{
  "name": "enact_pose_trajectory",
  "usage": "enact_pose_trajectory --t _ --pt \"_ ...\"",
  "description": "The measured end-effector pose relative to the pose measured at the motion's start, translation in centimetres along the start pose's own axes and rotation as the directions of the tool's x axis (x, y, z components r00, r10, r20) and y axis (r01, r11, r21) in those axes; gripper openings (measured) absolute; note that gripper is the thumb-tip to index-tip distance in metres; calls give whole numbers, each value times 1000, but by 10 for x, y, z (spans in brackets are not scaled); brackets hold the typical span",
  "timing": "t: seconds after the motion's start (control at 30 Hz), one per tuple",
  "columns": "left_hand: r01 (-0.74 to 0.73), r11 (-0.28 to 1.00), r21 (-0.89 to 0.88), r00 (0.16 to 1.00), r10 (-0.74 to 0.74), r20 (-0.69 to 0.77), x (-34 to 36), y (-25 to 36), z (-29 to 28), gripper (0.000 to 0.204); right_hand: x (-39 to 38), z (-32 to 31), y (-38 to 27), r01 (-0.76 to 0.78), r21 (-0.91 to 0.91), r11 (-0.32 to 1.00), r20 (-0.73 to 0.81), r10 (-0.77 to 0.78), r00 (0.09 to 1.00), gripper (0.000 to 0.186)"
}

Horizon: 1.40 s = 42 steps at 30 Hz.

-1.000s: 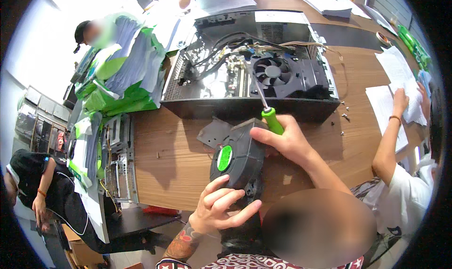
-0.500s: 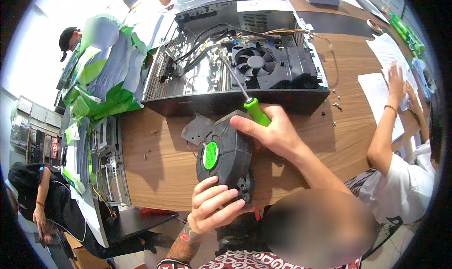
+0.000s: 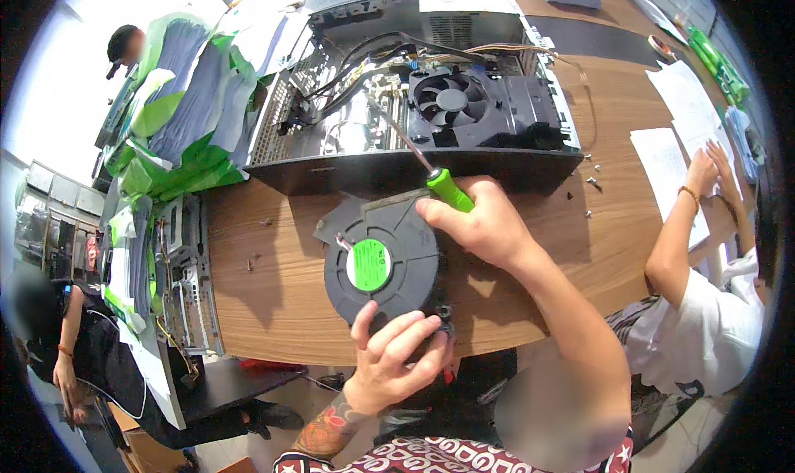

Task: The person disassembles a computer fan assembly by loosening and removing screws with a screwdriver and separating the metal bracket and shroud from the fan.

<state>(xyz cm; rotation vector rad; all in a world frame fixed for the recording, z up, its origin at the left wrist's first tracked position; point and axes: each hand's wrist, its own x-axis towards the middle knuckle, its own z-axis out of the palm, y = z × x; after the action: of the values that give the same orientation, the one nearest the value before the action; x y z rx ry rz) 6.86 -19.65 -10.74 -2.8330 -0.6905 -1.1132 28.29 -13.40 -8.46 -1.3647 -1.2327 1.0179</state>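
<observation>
A black blower fan (image 3: 406,237) with a round green label is held up over the table, its flat face toward me. My left hand (image 3: 397,357) grips its lower edge, with the fingertips on the face. My right hand (image 3: 489,220) is closed around a green-handled screwdriver (image 3: 450,189), and its thumb presses on the blower's upper right corner. The screwdriver's shaft points up and left, over an open black computer case (image 3: 397,171). Inside the case sit a round cooling fan (image 3: 451,100), cables and boards. A grey metal plate (image 3: 335,220) is partly hidden behind the blower.
Loose screws (image 3: 592,181) lie right of the case, others (image 3: 250,264) on the left. Stacked green-and-white folders (image 3: 178,117) and a metal frame (image 3: 184,266) line the left side. At right, a co-worker's hands (image 3: 708,171) rest on papers (image 3: 658,171). Another person (image 3: 70,340) sits at left.
The blower has turned so its labelled face points more toward me. My left fingers have shifted on its lower edge. The co-worker's hands at right have come lower and closer together.
</observation>
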Motion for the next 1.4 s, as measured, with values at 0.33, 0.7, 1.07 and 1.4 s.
enact_pose_trajectory --t 0.33,0.7,1.07,1.4 --pt "109 991 77 994 -109 2 -16 -32 -39 39 -8 5 -12 -160 -7 987 53 160 986 39" --pt "403 903 -148 909 -414 -52 -33 -25 -41 46 -7 8 -3 -198 -33 980 173 201 964 44" --pt "409 901 -144 899 -424 -105 -33 -27 -33 46 -8 8 -13 -158 34 987 264 143 954 41" --pt "424 888 -180 881 -450 -147 -34 -27 -28 41 -6 4 -11 -150 -27 988 287 151 946 40"
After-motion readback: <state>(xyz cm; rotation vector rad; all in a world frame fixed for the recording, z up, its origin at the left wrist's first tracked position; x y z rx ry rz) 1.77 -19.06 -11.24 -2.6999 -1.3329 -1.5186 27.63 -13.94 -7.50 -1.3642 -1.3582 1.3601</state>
